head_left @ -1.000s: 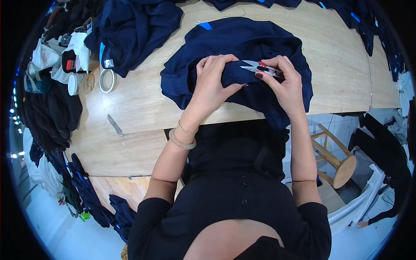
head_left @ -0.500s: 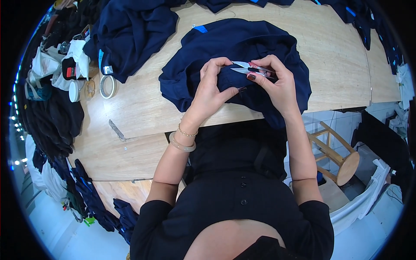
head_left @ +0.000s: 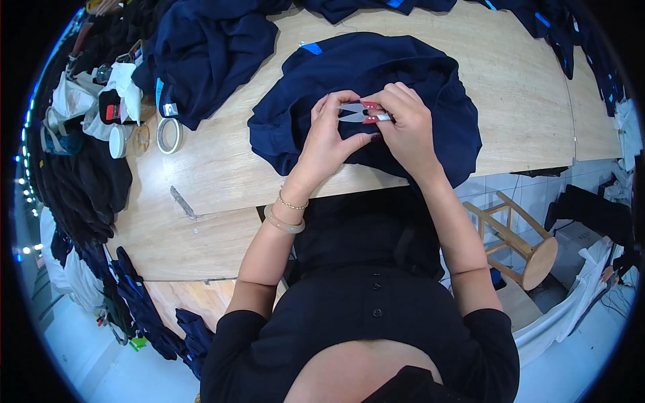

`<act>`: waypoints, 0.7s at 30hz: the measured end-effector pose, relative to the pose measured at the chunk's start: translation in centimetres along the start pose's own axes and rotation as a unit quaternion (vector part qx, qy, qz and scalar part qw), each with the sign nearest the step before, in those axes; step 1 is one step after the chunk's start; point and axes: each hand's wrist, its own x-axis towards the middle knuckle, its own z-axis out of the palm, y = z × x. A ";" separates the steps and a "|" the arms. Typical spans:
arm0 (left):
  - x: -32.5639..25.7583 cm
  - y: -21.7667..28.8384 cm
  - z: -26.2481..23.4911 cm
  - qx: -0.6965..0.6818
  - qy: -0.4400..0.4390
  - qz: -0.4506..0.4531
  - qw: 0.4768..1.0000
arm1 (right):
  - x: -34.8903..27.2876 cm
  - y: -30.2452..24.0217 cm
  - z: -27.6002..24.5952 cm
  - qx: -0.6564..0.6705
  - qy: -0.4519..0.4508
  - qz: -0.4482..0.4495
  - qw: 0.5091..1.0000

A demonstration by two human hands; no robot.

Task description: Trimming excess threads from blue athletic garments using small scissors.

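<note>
A dark navy garment (head_left: 376,64) with a small blue tag lies bunched on the wooden table in front of me. My left hand (head_left: 330,131) pinches a fold of it between thumb and fingers. Red-handled thread snips (head_left: 366,114) sit in my right hand (head_left: 408,124), which is closed around them. Their two silvery blades point left, spread apart, over the fold and close to my left fingertips. My right palm hides part of the handles.
Another navy garment (head_left: 208,54) lies at the far left, beside a roll of tape (head_left: 169,136) and a white round tub (head_left: 117,142). Dark clothes (head_left: 80,188) hang over the left edge. A wooden stool (head_left: 539,262) stands on the floor at right.
My right hand has moved left with the snips, bringing the blades over the fold by my left fingers. The left hand has stayed nearly still on the garment.
</note>
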 end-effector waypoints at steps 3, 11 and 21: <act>0.0 -0.1 -0.2 -0.016 0.005 -0.023 1.000 | -0.1 -0.5 0.1 -0.101 0.007 -0.048 0.994; 0.1 0.5 -0.5 0.002 0.002 -0.039 0.999 | 0.2 -0.4 -1.2 0.219 0.052 0.185 0.957; -0.1 0.4 -0.3 0.018 0.016 -0.029 0.999 | 0.2 -0.2 -0.2 0.147 -0.031 0.144 0.978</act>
